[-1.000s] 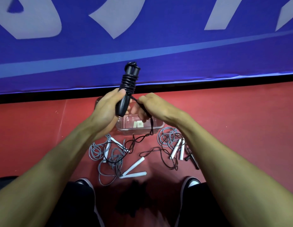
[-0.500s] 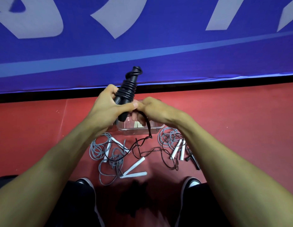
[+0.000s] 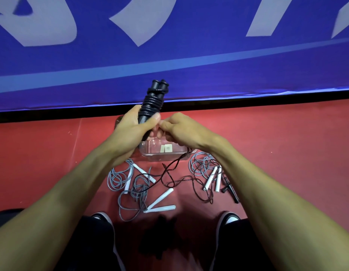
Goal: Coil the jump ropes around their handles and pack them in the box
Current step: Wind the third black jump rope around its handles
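1. You are holding the black handles [image 3: 152, 106] upright in your left hand [image 3: 130, 132], grip wrapped around their lower part, above the far left corner of the clear box [image 3: 165, 153].
2. Black rope is sitting in tight turns around the upper part of the handles; the lower part is lying bare or hidden under your fingers.
3. Your right hand [image 3: 181, 128] is meeting the left just beside the handles, grip curled; it appears to be pinching the black rope [image 3: 169, 173], though the contact itself is hidden behind the fingers.
4. The loose remainder of that rope is trailing down past the box's right end onto the red floor [image 3: 286, 153] and looping there, so this coil is reading as roughly half wound (judgement).
5. The box is holding no rope yet; only two small pale labels are showing inside it.
6. Still lying uncoiled on the floor: a grey rope with white handles [image 3: 130, 180] near left, white handles [image 3: 162, 202] near centre, another grey rope [image 3: 204, 169] to the right, and a further black pair [image 3: 230, 190] beside it.
7. Judgement: the task is at an early stage; nothing packed, at least three ropes untouched.
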A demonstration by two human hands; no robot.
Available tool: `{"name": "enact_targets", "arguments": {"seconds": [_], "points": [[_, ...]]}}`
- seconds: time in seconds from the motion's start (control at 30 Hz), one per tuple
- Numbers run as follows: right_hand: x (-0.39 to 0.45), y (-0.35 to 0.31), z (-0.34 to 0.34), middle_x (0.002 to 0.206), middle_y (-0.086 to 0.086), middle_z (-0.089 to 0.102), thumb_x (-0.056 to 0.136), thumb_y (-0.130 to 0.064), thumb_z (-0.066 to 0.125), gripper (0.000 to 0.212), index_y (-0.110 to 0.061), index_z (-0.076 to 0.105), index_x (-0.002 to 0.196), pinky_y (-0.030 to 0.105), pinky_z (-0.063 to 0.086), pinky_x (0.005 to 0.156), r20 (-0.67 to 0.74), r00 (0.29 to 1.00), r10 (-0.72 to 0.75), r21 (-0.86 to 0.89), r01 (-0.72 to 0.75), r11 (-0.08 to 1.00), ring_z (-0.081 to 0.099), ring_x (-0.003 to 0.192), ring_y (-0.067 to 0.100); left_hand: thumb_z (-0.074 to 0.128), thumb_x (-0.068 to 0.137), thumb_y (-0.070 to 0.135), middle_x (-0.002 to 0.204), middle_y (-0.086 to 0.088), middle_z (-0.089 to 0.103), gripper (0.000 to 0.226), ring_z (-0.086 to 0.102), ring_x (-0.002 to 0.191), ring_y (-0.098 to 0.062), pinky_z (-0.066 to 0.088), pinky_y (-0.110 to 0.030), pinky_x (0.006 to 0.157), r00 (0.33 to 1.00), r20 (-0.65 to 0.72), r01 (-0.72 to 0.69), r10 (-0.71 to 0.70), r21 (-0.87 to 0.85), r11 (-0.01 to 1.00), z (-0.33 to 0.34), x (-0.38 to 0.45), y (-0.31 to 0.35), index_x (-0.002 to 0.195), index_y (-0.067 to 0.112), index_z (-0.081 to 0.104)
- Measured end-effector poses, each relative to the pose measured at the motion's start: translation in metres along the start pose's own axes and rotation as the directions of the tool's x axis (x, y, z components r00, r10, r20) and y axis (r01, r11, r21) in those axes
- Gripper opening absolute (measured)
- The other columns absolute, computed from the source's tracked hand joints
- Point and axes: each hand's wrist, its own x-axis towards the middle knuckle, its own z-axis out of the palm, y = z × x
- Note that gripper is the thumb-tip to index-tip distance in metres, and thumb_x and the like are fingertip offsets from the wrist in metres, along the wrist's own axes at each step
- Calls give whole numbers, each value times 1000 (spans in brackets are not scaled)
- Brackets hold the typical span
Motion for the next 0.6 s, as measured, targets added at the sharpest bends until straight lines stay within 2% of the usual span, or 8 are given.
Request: {"name": "enact_targets", "arguments": {"seconds": [0.1,0.23,0.33,0.4,0.5,0.57,0.6], "points": [[-3,-5,2,49,-14,43,103,-58,34,65,-8,70,86,18,30,50,32,999,22,15,-22,1000,38,40,0,33,109,36,74,-6,59,37,55,63,-12,47,-22,59,989,82,134,-120,-200,971,-2,-1,6,107,7,55],[-5,-6,4,58,-2,46,101,-63,31,75,0,68,83,25,30,52,-49,999,-20,-151,12,988,37,40,4,26,110,23,70,-1,67,40,61,60,-9,50,-19,56,984,124,160,-131,-261,952,-2,-2,5,99,4,60],[-4,-2,4,64,8,50,101,-63,31,82,11,63,85,31,34,58,-68,997,-38,-213,22,977,43,54,15,30,110,17,69,3,68,36,61,61,-6,50,-19,60,988,134,105,-76,-222,969,-3,-2,2,93,4,59],[-4,1,2,61,7,53,100,-65,32,80,6,61,80,30,38,58,-61,998,-24,-194,12,981,45,52,17,36,108,15,81,0,69,29,63,73,-7,51,-22,70,991,132,59,-36,-168,984,-7,-1,1,98,3,61],[-6,2,0,54,0,56,100,-66,29,79,2,64,81,26,41,54,-37,999,39,-157,-44,987,48,45,13,49,102,7,93,-6,71,17,69,82,-10,55,-23,76,995,95,37,-26,-109,993,-11,0,1,105,4,65],[-6,3,0,50,-5,53,103,-60,28,76,1,69,83,26,40,54,-31,999,27,-180,-32,983,47,42,7,63,93,10,87,-3,72,8,70,78,-9,56,-21,71,999,36,15,-14,-35,999,-11,0,1,99,8,68],[-6,3,1,48,-7,52,105,-55,30,70,-3,70,82,25,39,54,-32,999,3,-185,-8,983,45,41,2,71,86,14,84,-2,72,13,70,74,-9,58,-22,69,1000,2,12,-12,-11,1000,-11,-1,2,97,8,68]]}}
